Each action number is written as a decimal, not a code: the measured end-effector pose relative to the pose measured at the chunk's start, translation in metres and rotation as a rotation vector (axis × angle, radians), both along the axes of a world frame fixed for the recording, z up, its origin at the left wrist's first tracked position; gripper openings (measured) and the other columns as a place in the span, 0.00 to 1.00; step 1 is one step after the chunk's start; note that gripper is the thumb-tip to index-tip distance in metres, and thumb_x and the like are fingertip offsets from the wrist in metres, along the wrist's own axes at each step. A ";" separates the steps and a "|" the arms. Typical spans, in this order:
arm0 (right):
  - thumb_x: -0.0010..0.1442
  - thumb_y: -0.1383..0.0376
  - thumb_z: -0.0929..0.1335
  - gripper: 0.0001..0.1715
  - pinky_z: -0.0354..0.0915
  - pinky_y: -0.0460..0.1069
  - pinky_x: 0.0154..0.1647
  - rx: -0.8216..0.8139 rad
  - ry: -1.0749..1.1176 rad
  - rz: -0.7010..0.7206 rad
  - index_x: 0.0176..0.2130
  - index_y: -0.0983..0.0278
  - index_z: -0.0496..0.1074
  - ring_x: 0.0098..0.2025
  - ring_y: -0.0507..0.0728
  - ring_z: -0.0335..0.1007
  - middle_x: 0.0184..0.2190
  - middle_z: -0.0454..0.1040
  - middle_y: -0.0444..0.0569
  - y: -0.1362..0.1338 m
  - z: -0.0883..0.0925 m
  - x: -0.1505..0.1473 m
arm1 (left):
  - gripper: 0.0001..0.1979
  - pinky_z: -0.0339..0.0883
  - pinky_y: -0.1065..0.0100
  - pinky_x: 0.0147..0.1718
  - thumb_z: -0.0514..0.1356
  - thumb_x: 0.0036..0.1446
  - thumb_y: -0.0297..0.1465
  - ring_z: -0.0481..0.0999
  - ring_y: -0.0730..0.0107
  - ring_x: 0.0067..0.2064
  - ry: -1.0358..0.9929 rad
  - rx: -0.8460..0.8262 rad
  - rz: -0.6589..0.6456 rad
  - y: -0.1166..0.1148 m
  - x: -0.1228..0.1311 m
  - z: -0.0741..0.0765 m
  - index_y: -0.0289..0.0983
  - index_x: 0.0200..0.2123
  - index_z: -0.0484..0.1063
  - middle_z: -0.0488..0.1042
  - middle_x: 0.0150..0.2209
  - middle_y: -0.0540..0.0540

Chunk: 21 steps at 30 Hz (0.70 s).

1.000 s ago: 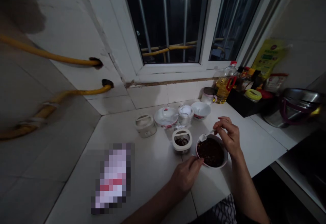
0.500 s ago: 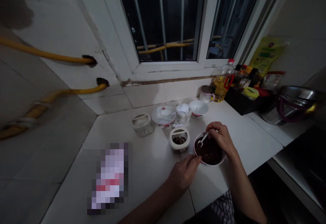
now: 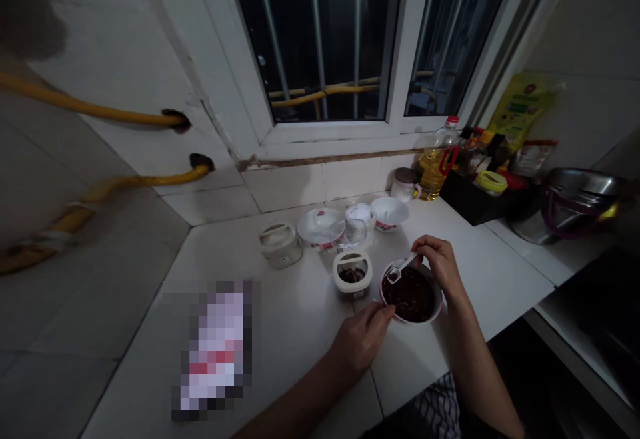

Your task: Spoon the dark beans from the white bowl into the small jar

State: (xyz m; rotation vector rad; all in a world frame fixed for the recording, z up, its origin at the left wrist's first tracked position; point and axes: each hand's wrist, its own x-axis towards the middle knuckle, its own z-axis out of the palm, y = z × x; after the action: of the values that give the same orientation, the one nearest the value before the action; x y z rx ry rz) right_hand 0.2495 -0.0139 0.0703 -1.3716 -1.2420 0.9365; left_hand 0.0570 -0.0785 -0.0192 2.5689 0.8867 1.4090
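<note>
On the white tiled desk point(image 3: 300, 332), going left to right, sit a pixelated object point(image 3: 213, 349), a lidded jar point(image 3: 279, 246), a white lidded dish point(image 3: 321, 228), a glass point(image 3: 356, 232) and a white bowl point(image 3: 389, 214). A small white tub point(image 3: 353, 274) of dark food stands just left of a pink-rimmed bowl point(image 3: 411, 296), also full of dark food. The left hand point(image 3: 361, 340) is curled at that bowl's rim, perhaps touching it, though the dim view hides whether it grips. The right hand point(image 3: 439, 264) pinches a white spoon point(image 3: 399, 269) over the food. Beyond stand a cooking oil bottle point(image 3: 433, 174), a black tray point(image 3: 473, 204) and a steel pot point(image 3: 575, 209).
</note>
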 end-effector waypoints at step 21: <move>0.63 0.66 0.63 0.09 0.58 0.58 0.55 0.599 -0.393 0.310 0.34 0.59 0.73 0.33 0.57 0.69 0.25 0.77 0.44 -0.016 0.012 -0.021 | 0.13 0.76 0.72 0.31 0.46 0.69 0.28 0.80 0.70 0.32 0.027 0.007 0.008 0.001 0.001 -0.001 0.34 0.45 0.70 0.77 0.33 0.43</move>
State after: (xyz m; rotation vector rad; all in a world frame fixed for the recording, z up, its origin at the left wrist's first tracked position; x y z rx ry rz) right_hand 0.2288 -0.0298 0.0824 -0.9141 -1.8884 0.4308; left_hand 0.0581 -0.0776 -0.0201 2.5980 0.8980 1.3852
